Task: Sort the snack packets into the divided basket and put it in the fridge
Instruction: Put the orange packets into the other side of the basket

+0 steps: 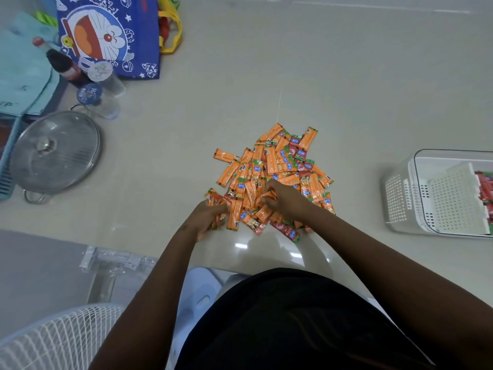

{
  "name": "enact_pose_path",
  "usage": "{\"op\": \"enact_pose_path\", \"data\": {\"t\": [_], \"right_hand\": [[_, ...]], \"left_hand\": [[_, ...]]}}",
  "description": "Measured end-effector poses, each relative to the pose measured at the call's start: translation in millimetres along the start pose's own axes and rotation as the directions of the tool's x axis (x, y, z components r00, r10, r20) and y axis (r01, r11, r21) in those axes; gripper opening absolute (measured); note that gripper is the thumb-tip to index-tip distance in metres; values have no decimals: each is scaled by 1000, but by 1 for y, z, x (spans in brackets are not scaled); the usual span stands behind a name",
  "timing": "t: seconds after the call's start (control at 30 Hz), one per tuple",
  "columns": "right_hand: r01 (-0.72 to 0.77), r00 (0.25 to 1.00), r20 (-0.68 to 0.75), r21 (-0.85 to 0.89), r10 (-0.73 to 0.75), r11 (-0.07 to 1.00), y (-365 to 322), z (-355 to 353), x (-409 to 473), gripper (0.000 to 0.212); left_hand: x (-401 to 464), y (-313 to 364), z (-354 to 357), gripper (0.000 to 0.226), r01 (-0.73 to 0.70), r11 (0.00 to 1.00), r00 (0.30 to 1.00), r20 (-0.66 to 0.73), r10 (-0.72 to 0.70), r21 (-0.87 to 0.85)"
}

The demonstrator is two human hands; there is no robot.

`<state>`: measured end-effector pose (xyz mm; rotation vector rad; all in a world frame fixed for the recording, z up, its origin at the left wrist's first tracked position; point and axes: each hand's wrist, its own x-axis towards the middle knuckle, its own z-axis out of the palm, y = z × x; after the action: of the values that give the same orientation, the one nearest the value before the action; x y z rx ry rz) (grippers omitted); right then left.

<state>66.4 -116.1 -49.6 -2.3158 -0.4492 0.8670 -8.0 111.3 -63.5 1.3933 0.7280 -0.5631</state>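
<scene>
A heap of snack packets (pixel 277 166), mostly orange with some red ones mixed in, lies on the pale floor in front of me. My left hand (pixel 206 218) is at the heap's near left edge, its fingers closed on a few orange packets. My right hand (pixel 284 200) rests on the near middle of the heap, pinching an orange packet. The white divided basket (pixel 416 198) stands on the floor at the far right, partly cut off by the frame. Red packets (pixel 486 190) lie in its right compartment; the perforated left compartment shows nothing inside.
A steel pot with a glass lid (pixel 54 153) sits at the left. Behind it stand a dark bottle (pixel 62 64), two clear cups (pixel 106 81) and a blue cartoon bag (pixel 109 36). A white fan grille (pixel 61 340) is at the lower left.
</scene>
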Motion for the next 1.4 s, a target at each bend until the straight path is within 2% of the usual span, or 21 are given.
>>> {"op": "enact_pose_path", "data": {"t": [0.1, 0.2, 0.27, 0.4, 0.5, 0.6, 0.67, 0.8, 0.87, 0.9, 0.93, 1.0, 1.07, 1.13, 1.2, 1.3, 1.33, 1.4], "right_hand": [[57, 998, 13, -270, -55, 961, 3, 4, 2, 33], [128, 992, 49, -423, -118, 897, 8, 14, 2, 42], [127, 992, 36, -451, -124, 884, 10, 21, 2, 46], [93, 991, -48, -427, -125, 899, 8, 23, 2, 38], [55, 982, -158, -277, -102, 959, 10, 22, 1, 38], [-28, 974, -219, 148, 61, 989, 8, 12, -4, 22], [-80, 971, -168, 439, 169, 895, 5, 2, -9, 19], [-218, 946, -33, 673, 323, 707, 11, -14, -13, 32], [-251, 940, 67, 803, 336, 541, 11, -19, -12, 38], [-261, 938, 96, 828, 334, 496, 11, -21, -12, 46], [-277, 934, 112, 825, 338, 493, 12, -21, -9, 53], [-296, 930, 103, 782, 354, 549, 12, -19, -3, 54], [-300, 921, 31, 692, 388, 657, 10, -14, 6, 46], [-308, 916, -34, 578, 400, 755, 3, -7, 15, 47], [-322, 920, -92, 378, 381, 868, -6, 1, 24, 59], [-315, 928, -185, 74, 323, 946, -19, 15, 28, 50], [-307, 932, -205, -1, 300, 952, -21, 21, 29, 48], [-280, 941, -222, -83, 256, 957, -23, 29, 30, 46]], "left_hand": [[4, -4, 9, 8, -14, 988, 991, -132, 35, 155], [7, -5, 17, 6, -60, 908, 989, -101, 111, 414], [9, -7, 23, 21, -111, 856, 983, -73, 170, 504], [9, -12, 38, 57, -163, 753, 933, -149, 328, 637], [11, -17, 45, 62, -180, 728, 904, -180, 387, 662], [9, -16, 47, 52, -184, 724, 877, -222, 427, 665], [8, -14, 47, 42, -156, 737, 882, -244, 404, 658], [8, -6, 41, 30, -110, 749, 914, -231, 335, 653], [7, 0, 34, 18, -81, 828, 932, -251, 260, 555], [6, 4, 30, 12, -60, 902, 942, -275, 193, 427], [6, 7, 24, 8, -31, 961, 952, -285, 113, 275], [5, 13, 13, 3, 25, 1000, 976, -215, -21, 16], [5, 16, 2, 5, 44, 990, 989, -137, -62, -131], [6, 19, -7, 8, 44, 971, 985, -152, -82, -236], [8, 20, -11, 11, 31, 962, 973, -211, -91, -270], [12, 18, -10, 3, -14, 961, 944, -321, -79, -276], [15, 15, -8, 2, -15, 977, 924, -375, -68, -214], [20, 8, -3, 13, 3, 1000, 861, -509, -5, -6]]}}
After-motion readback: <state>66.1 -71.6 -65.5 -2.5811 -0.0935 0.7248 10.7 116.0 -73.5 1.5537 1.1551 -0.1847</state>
